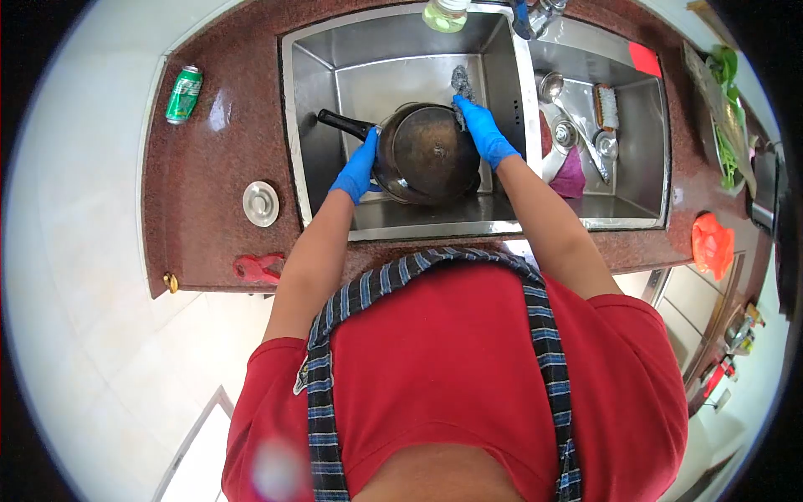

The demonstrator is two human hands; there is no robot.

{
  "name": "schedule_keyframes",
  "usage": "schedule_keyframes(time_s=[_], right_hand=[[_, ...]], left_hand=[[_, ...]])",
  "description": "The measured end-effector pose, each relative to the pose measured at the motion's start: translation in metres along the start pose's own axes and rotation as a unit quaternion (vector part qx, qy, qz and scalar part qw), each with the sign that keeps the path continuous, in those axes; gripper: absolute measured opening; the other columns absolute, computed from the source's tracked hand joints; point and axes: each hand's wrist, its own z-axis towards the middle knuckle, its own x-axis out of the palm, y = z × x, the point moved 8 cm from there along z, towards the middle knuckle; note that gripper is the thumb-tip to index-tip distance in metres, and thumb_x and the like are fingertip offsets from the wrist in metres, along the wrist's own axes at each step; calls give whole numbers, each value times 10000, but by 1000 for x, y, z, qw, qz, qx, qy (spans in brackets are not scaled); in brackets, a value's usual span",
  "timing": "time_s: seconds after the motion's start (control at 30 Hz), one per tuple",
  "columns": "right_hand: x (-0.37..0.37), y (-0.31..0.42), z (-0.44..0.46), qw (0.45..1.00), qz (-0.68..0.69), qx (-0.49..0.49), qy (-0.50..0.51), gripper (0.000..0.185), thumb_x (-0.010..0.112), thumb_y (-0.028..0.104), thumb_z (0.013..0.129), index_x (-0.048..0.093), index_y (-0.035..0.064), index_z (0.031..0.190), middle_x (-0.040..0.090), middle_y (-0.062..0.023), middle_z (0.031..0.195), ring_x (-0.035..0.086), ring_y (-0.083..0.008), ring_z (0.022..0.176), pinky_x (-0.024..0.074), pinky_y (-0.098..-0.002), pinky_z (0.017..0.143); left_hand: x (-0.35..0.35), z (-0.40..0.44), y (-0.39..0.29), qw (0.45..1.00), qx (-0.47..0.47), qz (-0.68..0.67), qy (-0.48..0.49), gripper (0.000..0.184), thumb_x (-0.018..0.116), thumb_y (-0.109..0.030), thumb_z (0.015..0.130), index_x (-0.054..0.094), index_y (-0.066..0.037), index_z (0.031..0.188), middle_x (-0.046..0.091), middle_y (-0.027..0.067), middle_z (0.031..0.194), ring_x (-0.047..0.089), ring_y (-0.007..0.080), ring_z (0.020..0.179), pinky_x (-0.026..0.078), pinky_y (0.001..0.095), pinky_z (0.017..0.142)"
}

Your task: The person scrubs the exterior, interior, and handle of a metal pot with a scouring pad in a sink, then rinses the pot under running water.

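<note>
A dark pan (431, 155) with a black handle (343, 124) is tilted in the left sink basin, its browned round face turned up. My left hand (361, 166), in a blue glove, grips the pan's left edge just below the handle. At the pan's upper right, my right hand (483, 132), also gloved in blue, is closed on a grey steel wool scrubber (461, 82), which sticks out above the fingers beside the pan's rim.
The right basin (623, 205) holds a ladle (550, 86), a brush (606, 107) and a purple cloth (569, 176). A faucet (539, 17) stands behind. On the counter are a green can (184, 94), a metal strainer (260, 204) and an orange bag (712, 245).
</note>
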Motion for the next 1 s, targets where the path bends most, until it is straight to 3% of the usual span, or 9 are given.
schedule_keyframes(time_s=[0.17, 0.33, 0.47, 0.6, 0.67, 0.73, 0.87, 0.93, 1.0], right_hand=[[-20, 4, 13, 997, -27, -22, -72, 548, 630, 436, 794, 608, -11, 1110, 629, -123, 1017, 561, -193, 885, 437, -313, 822], [-16, 5, 7, 997, 26, -21, -66, 494, 640, 397, 795, 617, -10, 1073, 640, -118, 955, 590, -192, 803, 470, -317, 750], [13, 18, -13, 1000, 4, -18, 22, 497, 641, 372, 792, 596, -21, 1094, 642, -117, 971, 590, -191, 850, 449, -313, 791], [49, 40, -77, 983, 55, -136, 114, 437, 660, 297, 787, 588, 35, 1129, 613, -125, 1089, 577, -217, 942, 443, -331, 849], [70, 79, -138, 802, -274, -530, 35, 499, 701, 269, 726, 573, 104, 1179, 527, -114, 1257, 516, -310, 1088, 422, -387, 936], [79, 78, -146, 756, -396, -520, 33, 558, 722, 247, 677, 564, 157, 1205, 441, -77, 1352, 431, -396, 1170, 389, -441, 989], [94, 98, -109, 762, -386, -520, 8, 524, 704, 187, 702, 564, 111, 1202, 517, -110, 1278, 518, -285, 1118, 364, -412, 1008], [101, 88, -32, 909, -311, -246, 126, 482, 626, 375, 763, 596, 116, 1169, 597, -121, 1155, 550, -364, 1022, 430, -392, 905], [102, 93, 8, 924, -292, -202, 140, 490, 589, 413, 790, 601, 80, 1150, 621, -132, 1090, 574, -321, 967, 434, -367, 881]], left_hand=[[-10, 2, 16, 998, 27, -45, 25, 679, 521, -589, 831, 440, -117, 1311, 450, 124, 1324, 417, 287, 1223, 400, 473, 933], [28, -24, -4, 878, 123, -387, 255, 422, 479, -300, 938, 447, -77, 1295, 536, 119, 1234, 511, 290, 1132, 370, 460, 1013], [67, -68, 3, 869, 178, -415, 202, 575, 403, -442, 947, 405, 1, 1313, 494, 131, 1294, 477, 270, 1187, 360, 421, 1029], [39, -66, -18, 913, 278, -299, 7, 571, 397, -460, 945, 473, 19, 1247, 567, 136, 1179, 562, 258, 1055, 444, 382, 928], [11, -54, -34, 911, 309, -233, -145, 547, 408, -447, 941, 547, 45, 1137, 615, 130, 1013, 601, 223, 874, 489, 357, 781], [-2, -36, -53, 916, 316, -193, -152, 519, 422, -428, 937, 567, 52, 1067, 615, 123, 921, 585, 208, 802, 478, 358, 723], [-9, -32, -92, 927, 324, 60, -179, 469, 457, -389, 926, 591, 59, 883, 591, 118, 712, 533, 177, 661, 425, 363, 600], [-4, -20, -95, 916, 364, 34, -164, 461, 467, -386, 923, 582, 42, 798, 553, 102, 629, 480, 168, 603, 392, 361, 563], [-3, -14, -96, 920, 346, 47, -176, 466, 498, -394, 904, 611, 53, 840, 579, 64, 728, 475, 131, 651, 408, 330, 597]])
